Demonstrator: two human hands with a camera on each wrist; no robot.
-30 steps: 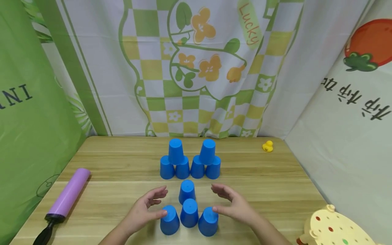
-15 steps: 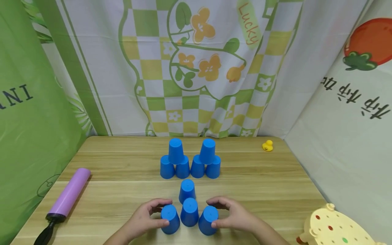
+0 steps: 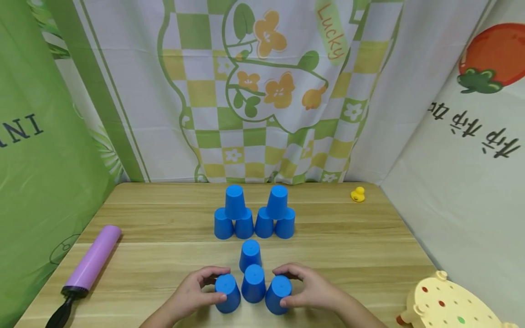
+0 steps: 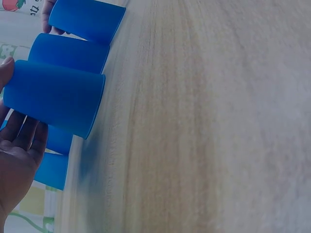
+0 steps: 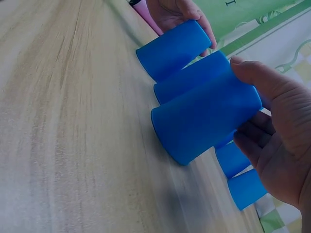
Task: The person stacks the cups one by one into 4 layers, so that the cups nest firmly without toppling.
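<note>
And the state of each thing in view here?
Left front cup: upside down, gripped by left hand
Right front cup: upside down, gripped by right hand
Middle front cup: upside down, not held
Cup behind it: upside down, not held
Back left pyramid: standing, three cups
Back right pyramid: standing, three cups
Purple pump: lying down
Yellow duck: pose unclear
Cream object: partly out of frame

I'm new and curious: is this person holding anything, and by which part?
Yes: the left hand grips the front-left blue cup, and the right hand the front-right blue cup, each with thumb and fingers about its upper, narrow end.
</note>
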